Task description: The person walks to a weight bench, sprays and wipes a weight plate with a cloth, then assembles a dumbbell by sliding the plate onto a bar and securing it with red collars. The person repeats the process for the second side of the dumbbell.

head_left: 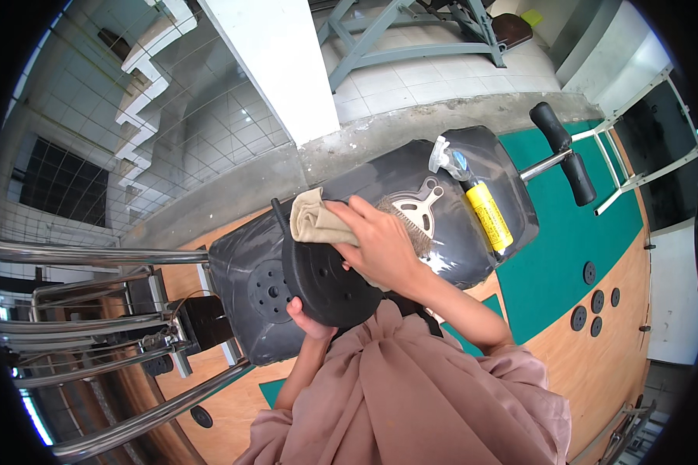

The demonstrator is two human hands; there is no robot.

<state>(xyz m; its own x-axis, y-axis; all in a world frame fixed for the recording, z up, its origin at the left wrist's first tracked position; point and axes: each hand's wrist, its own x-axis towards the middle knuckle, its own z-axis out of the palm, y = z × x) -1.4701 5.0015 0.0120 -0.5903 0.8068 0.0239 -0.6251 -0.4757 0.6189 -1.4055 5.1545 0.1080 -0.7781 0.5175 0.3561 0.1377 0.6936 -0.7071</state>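
Note:
My left hand (312, 319) grips the lower rim of a black weight plate (335, 288), tilted above the padded bench. My right hand (380, 244) is closed on a folded beige cloth (318, 220), which lies against the plate's upper edge. Flat on the bench, left of the held plate, lies another black plate (270, 291) with holes round its centre. Just beyond my right hand is a bristle brush (419, 213) with a pale handle, its near part hidden by the hand. A spray bottle (481, 203) with a yellow label lies farther right.
The black bench (349, 182) has a plastic-like cover and foam rollers (562, 151) at its right end. Several small plates (597, 301) lie on the floor at right, near a green mat (570, 256). Metal rails (101, 254) stand at left; a white pillar (275, 62) rises behind.

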